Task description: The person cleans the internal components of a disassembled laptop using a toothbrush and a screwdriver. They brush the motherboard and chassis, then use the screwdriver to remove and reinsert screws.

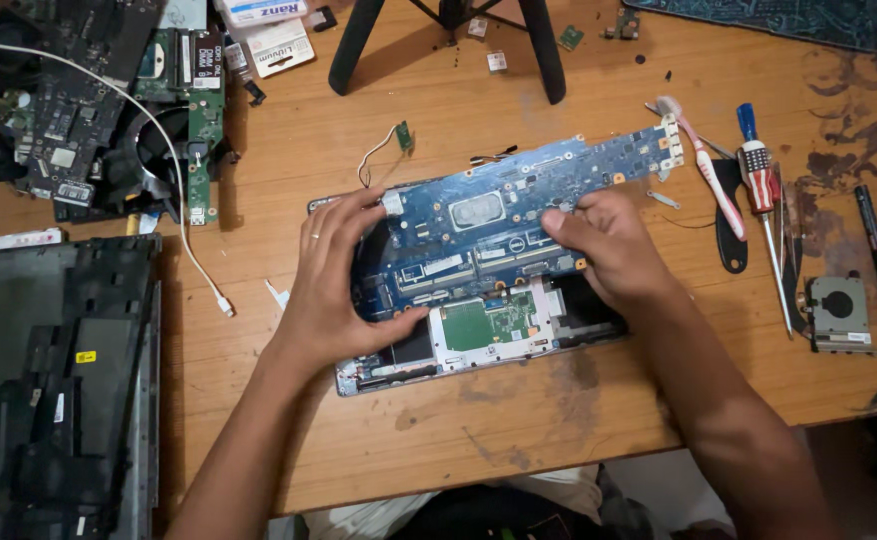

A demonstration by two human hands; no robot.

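At the centre of the wooden table [518,400], 1 blue motherboard [498,225] lies tilted over 1 open laptop base [478,335]. The left hand [333,280] grasps the board's left end, fingers spread on its edge. The right hand [608,245] grips the board's middle-right from above. To the right lie 1 toothbrush [703,165], 1 screwdriver [763,200] and 1 cooling fan [838,312]. At far left: 1 dark laptop shell [53,390].

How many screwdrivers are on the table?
1 for sure: a screwdriver with a blue and red-striped handle, right of the toothbrush. Other thin tools lie beside it, so more may be hidden.
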